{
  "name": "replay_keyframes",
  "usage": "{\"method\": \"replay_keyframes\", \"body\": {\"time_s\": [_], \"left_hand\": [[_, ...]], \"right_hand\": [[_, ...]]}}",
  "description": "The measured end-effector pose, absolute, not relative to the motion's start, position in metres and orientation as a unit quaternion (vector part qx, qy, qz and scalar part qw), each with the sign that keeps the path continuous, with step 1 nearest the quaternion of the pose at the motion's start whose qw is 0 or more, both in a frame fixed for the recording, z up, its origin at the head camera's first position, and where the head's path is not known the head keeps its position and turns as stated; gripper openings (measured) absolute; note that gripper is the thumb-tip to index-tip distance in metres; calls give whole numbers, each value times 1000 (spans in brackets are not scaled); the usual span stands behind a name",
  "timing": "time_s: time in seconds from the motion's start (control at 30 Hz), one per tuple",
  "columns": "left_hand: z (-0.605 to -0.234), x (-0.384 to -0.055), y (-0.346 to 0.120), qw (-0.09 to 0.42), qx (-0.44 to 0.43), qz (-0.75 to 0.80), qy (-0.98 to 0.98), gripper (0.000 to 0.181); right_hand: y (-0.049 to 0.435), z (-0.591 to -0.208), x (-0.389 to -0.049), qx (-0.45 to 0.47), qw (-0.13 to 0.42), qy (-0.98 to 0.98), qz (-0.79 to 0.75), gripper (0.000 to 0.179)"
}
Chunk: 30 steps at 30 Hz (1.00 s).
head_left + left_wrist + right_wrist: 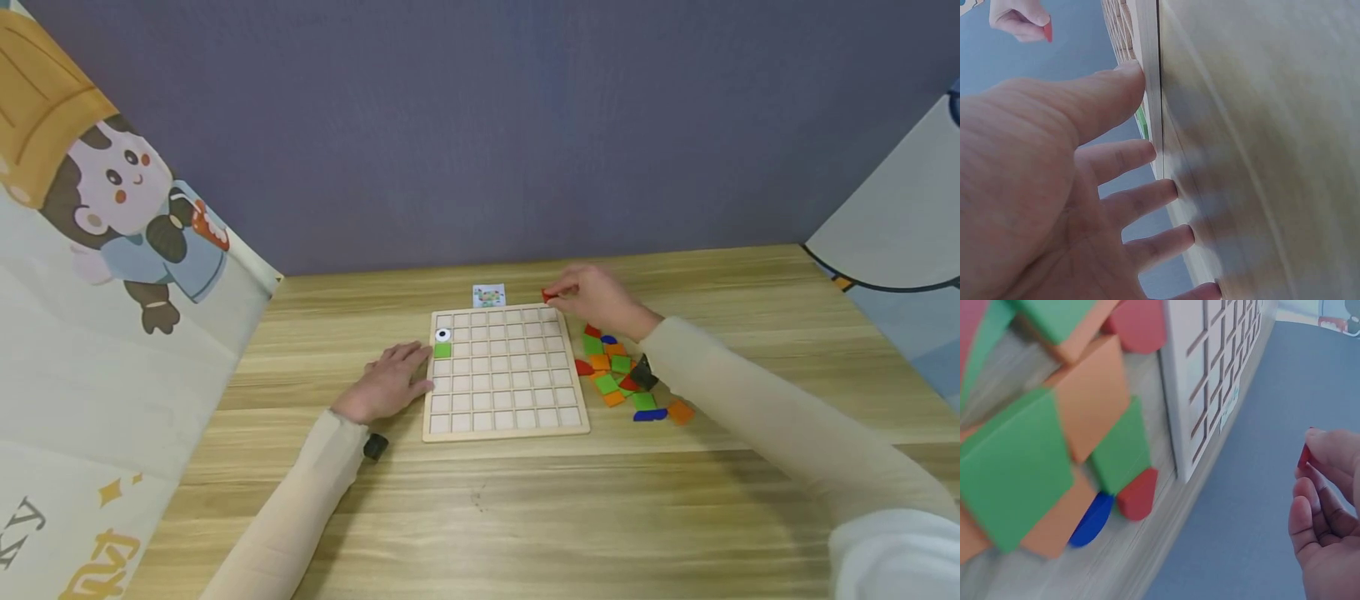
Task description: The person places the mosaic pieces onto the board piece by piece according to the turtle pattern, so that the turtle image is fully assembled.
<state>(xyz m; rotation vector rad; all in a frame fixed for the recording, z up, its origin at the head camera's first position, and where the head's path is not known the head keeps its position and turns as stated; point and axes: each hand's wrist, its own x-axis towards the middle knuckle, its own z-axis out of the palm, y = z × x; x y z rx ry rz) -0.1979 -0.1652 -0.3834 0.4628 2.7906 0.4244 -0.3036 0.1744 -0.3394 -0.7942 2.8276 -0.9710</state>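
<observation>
My right hand pinches a small red tile between thumb and fingertips, above the far right corner of a wooden grid board. In the right wrist view the red tile appears nearly edge-on, partly covered by the fingers. At the board's left edge rests my left hand, its fingers extended and spread, with the thumb along the rim in the left wrist view. On the board's left column, a round white tile with a black eye design sits just beyond a green square tile.
Right of the board lies a loose, overlapping heap of green, orange, red and blue tiles, under the right forearm. A small printed card lies at the board's far edge. Behind the wooden table rises a dark blue-grey panel.
</observation>
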Motion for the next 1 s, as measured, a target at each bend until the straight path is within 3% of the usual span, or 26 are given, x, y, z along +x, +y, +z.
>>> {"method": "replay_keyframes", "body": {"time_s": [1.0], "left_hand": [[-383,-197,-166,136,161,146,967,63]], "right_hand": [[122,-348,-307,-342,18,890,-301,18]]}}
